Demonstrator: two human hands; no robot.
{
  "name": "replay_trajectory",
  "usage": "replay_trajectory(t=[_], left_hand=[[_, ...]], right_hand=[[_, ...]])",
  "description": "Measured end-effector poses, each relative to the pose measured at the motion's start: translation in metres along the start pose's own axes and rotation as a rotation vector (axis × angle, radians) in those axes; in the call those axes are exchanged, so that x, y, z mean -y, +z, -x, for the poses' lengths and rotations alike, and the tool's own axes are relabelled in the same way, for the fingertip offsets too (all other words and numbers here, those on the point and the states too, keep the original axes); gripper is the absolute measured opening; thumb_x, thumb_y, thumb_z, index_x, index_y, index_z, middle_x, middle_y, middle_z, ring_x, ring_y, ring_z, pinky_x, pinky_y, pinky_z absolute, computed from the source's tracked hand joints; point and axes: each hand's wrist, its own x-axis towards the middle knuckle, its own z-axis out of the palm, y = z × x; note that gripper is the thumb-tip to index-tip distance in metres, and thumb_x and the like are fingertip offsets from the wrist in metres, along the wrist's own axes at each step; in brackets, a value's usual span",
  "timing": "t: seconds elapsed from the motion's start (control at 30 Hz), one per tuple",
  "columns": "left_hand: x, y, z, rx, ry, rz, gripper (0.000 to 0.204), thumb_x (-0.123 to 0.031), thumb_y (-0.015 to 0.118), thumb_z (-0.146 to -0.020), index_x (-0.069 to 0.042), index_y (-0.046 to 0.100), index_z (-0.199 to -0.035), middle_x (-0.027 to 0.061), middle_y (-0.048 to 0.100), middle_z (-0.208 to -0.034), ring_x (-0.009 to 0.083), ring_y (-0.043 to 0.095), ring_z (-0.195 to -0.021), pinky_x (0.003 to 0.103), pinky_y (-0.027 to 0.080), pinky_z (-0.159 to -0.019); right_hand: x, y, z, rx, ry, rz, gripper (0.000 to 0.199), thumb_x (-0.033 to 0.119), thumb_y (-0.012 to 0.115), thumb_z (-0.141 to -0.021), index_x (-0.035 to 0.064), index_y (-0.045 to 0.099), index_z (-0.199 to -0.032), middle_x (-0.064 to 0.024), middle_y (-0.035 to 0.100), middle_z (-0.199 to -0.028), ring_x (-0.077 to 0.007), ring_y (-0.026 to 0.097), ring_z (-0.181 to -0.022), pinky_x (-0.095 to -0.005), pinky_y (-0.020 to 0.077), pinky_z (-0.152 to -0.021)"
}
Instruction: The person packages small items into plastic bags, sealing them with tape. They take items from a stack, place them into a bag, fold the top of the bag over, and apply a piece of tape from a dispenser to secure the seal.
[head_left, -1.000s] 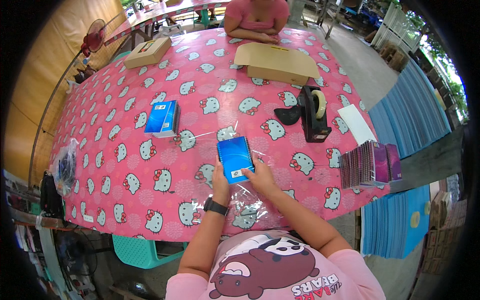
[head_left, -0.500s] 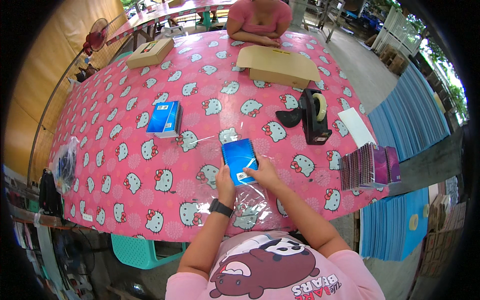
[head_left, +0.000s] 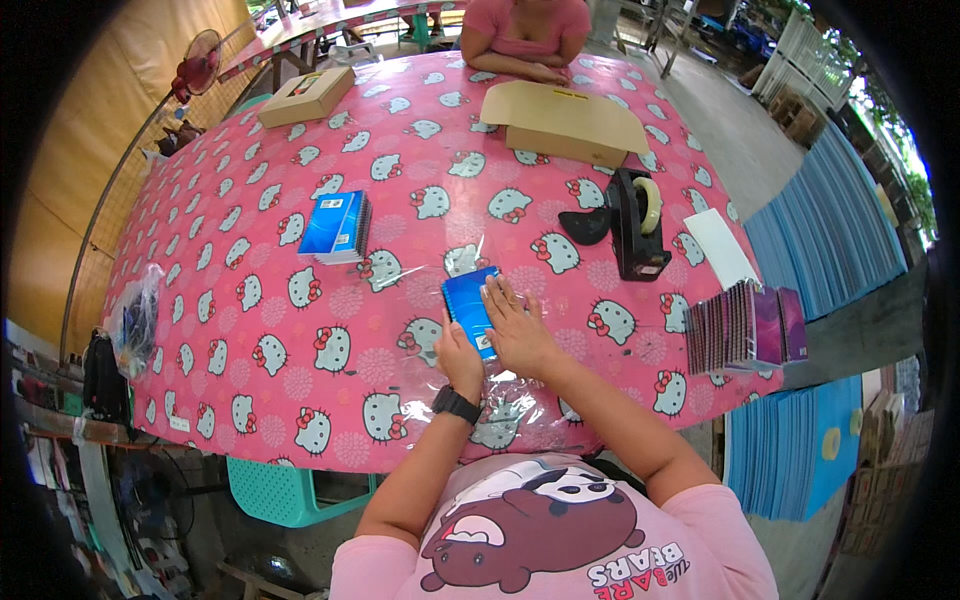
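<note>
A blue spiral notebook (head_left: 466, 297) lies in front of me over a clear plastic sheet (head_left: 510, 392) on the pink patterned tablecloth. My left hand (head_left: 460, 355), with a dark watch at the wrist, grips the notebook's near left edge, thumb along its side. Across the right part of the cover rests my right hand (head_left: 516, 328), flat with fingers stretched out, hiding that side. Farther left sits a small stack of similar blue notebooks (head_left: 334, 226).
A black tape dispenser (head_left: 637, 225) stands right, near purple spiral notebooks (head_left: 745, 325) and a white sheet (head_left: 720, 248). Cardboard boxes (head_left: 565, 122) (head_left: 307, 97) lie at the back. Opposite sits another person (head_left: 525, 40). A plastic bag (head_left: 138, 320) is at the left edge.
My right hand has gone from gripping the notebook's near right corner to lying flat over its cover. The left hand stays at the notebook's left side. The view has shifted slightly.
</note>
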Motion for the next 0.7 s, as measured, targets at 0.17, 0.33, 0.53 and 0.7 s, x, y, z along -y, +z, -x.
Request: replay_trajectory(t=[0.17,0.33,0.53,0.7], left_hand=[[0.014,-0.043,-0.036,0.008,0.198,-0.401,0.041,-0.024,0.043,-0.095,0.004,0.049,-0.125,0.0175,0.064,-0.098,0.0209,0.062,-0.083,0.033,0.049,-0.073],[0.026,-0.096,-0.049,-0.302,0.454,-0.603,0.033,-0.022,0.059,-0.087,0.003,0.060,-0.108,0.0125,0.064,-0.097,0.0225,0.062,-0.085,0.030,0.049,-0.076],[-0.035,-0.126,-0.035,0.156,-0.434,0.410,0.046,-0.009,0.067,-0.081,0.001,0.049,-0.122,0.0080,0.063,-0.077,0.0090,0.054,-0.056,0.020,0.038,-0.039],[-0.015,-0.131,-0.029,0.300,-0.179,0.302,0.048,-0.002,0.066,-0.076,0.003,0.051,-0.121,0.0055,0.064,-0.085,0.0051,0.053,-0.058,0.018,0.041,-0.049]], right_hand=[[-0.005,0.000,0.000,-0.002,-0.015,-0.025,0.063,0.028,0.041,-0.091,-0.0009,0.019,-0.142,-0.0153,0.011,-0.152,-0.0295,0.010,-0.141,-0.0574,0.0231,-0.104],[-0.002,-0.003,0.001,0.000,-0.018,0.005,0.063,0.029,0.041,-0.091,-0.0011,0.019,-0.142,-0.0146,0.011,-0.152,-0.0283,0.011,-0.141,-0.0571,0.0244,-0.104],[0.004,-0.018,-0.003,0.024,0.037,0.048,0.060,0.026,0.048,-0.088,0.0038,0.027,-0.141,-0.0149,0.020,-0.149,-0.0298,0.015,-0.139,-0.0576,0.0270,-0.101],[0.008,-0.040,-0.025,0.055,-0.033,-0.165,0.064,0.014,0.065,-0.076,0.0081,0.039,-0.134,-0.0130,0.039,-0.135,-0.0306,0.034,-0.125,-0.0522,0.0342,-0.096]])
